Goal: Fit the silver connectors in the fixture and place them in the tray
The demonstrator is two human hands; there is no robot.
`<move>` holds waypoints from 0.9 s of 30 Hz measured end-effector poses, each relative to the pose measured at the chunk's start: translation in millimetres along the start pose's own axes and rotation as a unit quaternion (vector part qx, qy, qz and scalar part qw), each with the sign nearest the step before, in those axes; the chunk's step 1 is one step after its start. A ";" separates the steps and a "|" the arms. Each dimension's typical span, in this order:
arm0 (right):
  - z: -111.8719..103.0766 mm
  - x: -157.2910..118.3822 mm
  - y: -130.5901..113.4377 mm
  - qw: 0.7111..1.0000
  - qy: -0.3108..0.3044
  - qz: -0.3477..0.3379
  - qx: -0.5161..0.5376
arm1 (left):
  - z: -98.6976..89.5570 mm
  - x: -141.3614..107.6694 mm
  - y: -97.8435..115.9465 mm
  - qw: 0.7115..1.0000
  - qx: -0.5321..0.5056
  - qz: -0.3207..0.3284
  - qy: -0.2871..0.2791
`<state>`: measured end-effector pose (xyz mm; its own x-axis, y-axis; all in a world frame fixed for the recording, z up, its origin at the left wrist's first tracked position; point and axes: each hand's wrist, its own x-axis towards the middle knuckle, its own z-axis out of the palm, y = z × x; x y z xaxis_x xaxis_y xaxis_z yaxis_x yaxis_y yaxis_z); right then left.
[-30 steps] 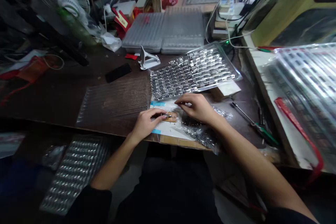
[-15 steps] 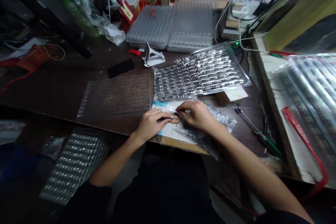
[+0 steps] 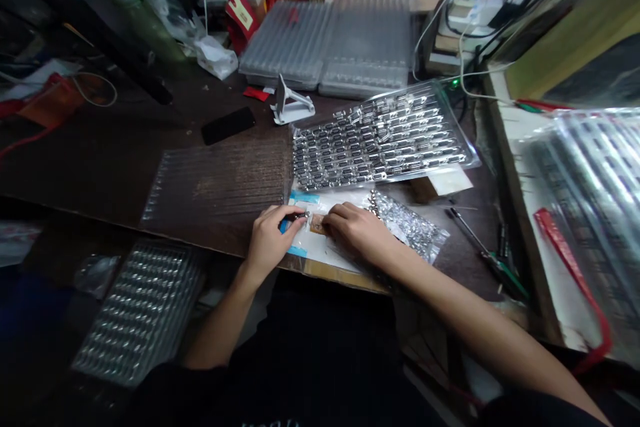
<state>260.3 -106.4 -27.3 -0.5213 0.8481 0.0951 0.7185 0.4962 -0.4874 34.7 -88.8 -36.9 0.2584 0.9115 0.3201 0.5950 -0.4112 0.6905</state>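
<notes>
One tiny metal connector [image 3: 302, 215], pinched in my left hand [image 3: 267, 238] above the white board [image 3: 320, 251]
Probably light, stiff, slick; I'd grip its edges. Right hand [image 3: 361, 232] curls by the brown block [image 3: 317, 224], can't tell if holding anything.

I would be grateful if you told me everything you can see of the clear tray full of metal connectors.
The clear tray looks like thin, shiny plastic with a raised rim. Rows of small silvery connectors fill most of it, the left ones showing dark faces, some near the middle askew. It lies face up, slanted on the dark table, overlapping a pale block. No hand touches it.
</notes>
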 end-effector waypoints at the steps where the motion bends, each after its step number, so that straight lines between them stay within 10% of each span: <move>1: 0.6 -0.7 0.6 1.000 -0.001 -0.003 -0.008 | 0.5 -1.3 -0.5 1.000 0.007 0.004 -0.008; 14: -7.0 -1.7 -16.2 0.997 -0.043 -0.020 -0.062 | 2.2 0.1 2.3 1.000 -0.002 -0.014 -0.015; 27: -55.0 -29.7 16.1 0.971 -0.173 0.164 -0.034 | 38.1 4.2 37.5 0.995 -0.081 0.028 -0.040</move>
<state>312.7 -113.4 9.8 -0.3744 0.8556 -0.3575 0.8945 0.2316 -0.3825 87.0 -99.9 -34.3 0.3514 0.8825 0.3126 0.4488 -0.4518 0.7710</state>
